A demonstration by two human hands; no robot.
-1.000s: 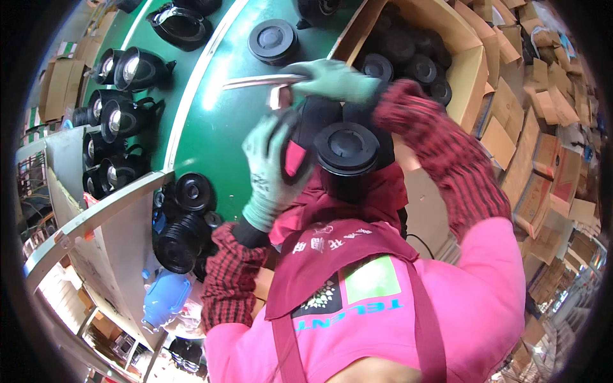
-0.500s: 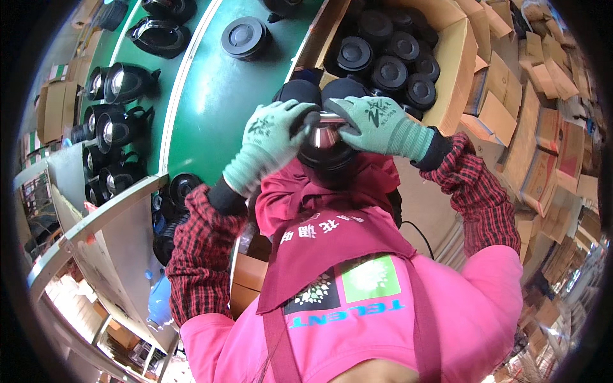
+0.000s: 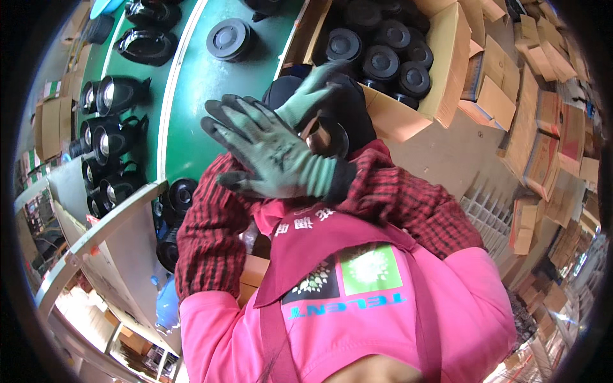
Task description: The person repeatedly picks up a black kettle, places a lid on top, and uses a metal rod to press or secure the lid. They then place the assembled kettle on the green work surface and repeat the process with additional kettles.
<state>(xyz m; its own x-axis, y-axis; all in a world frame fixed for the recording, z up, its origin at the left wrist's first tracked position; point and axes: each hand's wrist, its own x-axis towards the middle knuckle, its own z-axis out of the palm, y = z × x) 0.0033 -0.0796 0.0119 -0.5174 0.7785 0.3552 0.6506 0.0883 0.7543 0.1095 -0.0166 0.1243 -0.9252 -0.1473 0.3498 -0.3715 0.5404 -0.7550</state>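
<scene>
A black round vessel with a shiny metal part sits at my lap, below my knees in the picture and partly covered by my hands. My forearms cross in front of it. My right hand, in a green glove with dark fingertips, reaches over to the left with its fingers spread and nothing in them. Beyond it, my left hand, also gloved, points up to the right above the metal part. Its fingers look stretched out but are blurred, and its wrist is hidden behind the right hand.
On the green table stand a black round lid-like piece and several black jugs with shiny mouths. An open carton of black round pieces is at the front right. Cardboard boxes are stacked at the right; a metal rail runs at the left.
Both hands have left the sides of the metal part. My right hand has swung left across my body and spread open; my left hand has moved right, behind it.
</scene>
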